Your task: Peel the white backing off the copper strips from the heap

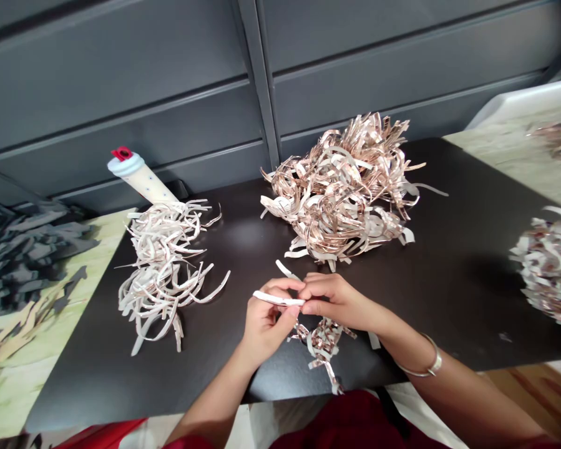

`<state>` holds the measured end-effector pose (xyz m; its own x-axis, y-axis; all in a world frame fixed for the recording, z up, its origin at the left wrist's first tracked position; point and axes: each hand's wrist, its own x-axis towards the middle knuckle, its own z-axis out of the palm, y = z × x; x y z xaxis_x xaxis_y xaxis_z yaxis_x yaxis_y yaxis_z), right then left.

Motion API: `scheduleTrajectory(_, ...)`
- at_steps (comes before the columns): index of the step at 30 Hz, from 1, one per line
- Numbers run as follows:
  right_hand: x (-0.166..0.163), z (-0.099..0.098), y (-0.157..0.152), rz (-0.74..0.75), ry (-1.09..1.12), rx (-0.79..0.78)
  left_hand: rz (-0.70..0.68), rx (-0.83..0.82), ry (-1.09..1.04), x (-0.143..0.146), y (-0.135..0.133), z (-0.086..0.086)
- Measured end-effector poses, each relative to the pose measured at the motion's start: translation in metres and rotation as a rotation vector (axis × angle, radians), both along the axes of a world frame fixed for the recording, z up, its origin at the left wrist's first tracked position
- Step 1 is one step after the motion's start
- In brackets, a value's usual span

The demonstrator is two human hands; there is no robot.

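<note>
- Specimen: a pale paper strip [278, 298], held lengthwise and roughly level, its far end rising beyond the fingers.
- Hands: together above the tabletop, fingertips meeting on the strip. Left hand [265, 325] pinches it between thumb and fingers; right hand [340, 304] closes on the end nearest it.
- Directly below the hands: a small tangle of curled metallic strips [322, 345], lying on the tabletop. A single loose strip [374, 340] lies just right of it.
- Right wrist: a metal bangle [423, 357].
- Left of the hands: a heap of pale curled strips [163, 274].
- Beyond the hands: a larger heap of rose-metallic curled strips [341, 187].
- Right edge of view: a further heap of curled strips [551, 268], partly cut off.
- Behind the pale heap: a cream dotted cylinder [142, 178] with a blue collar and red cap, tilted, contents unknown.
- Surface: black tabletop [448, 299].
- Far left: dark grey cut strips [27, 255] on a pale printed sheet [18, 386].
- Room: dark grey panelled wall [121, 75] along the far side.
</note>
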<state>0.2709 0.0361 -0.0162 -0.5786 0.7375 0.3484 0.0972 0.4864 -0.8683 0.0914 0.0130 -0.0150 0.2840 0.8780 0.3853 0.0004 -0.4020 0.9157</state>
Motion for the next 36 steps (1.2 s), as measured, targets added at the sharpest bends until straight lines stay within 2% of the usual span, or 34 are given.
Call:
scheduleTrajectory(4, -0.007, -0.006, -0.005, -0.038, 0.079, -0.115, -0.025, -0.157, -0.191, 0.001, -0.003, -0.005)
scheduleTrajectory(6, -0.011, -0.009, -0.009, -0.144, 0.154, -0.146, 0.014, -0.197, -0.232, 0.001, -0.003, -0.006)
scheduleTrajectory(9, -0.014, -0.004, -0.015, -0.372, 0.285, -0.026, 0.055, -0.221, -0.179, 0.0, -0.002, -0.005)
scheduleTrajectory(11, -0.015, 0.006, -0.021, -0.429, 0.322, 0.07, 0.028, -0.231, -0.124, 0.0, -0.002, -0.003)
scheduleTrajectory(15, -0.019, 0.027, -0.029, -0.355, 0.278, 0.163, -0.023, -0.173, -0.065, 0.0, -0.002, -0.001)
scheduleTrajectory(18, -0.022, 0.034, -0.03, -0.321, 0.22, 0.205, 0.025, -0.044, 0.023, -0.001, -0.002, -0.001)
scheduleTrajectory(24, -0.024, 0.033, -0.032, -0.341, 0.124, 0.305, 0.044, 0.164, 0.198, -0.005, 0.0, 0.0)
scheduleTrajectory(36, -0.023, 0.029, -0.029, -0.29, 0.06, 0.458, 0.032, 0.388, 0.338, -0.007, 0.003, 0.003)
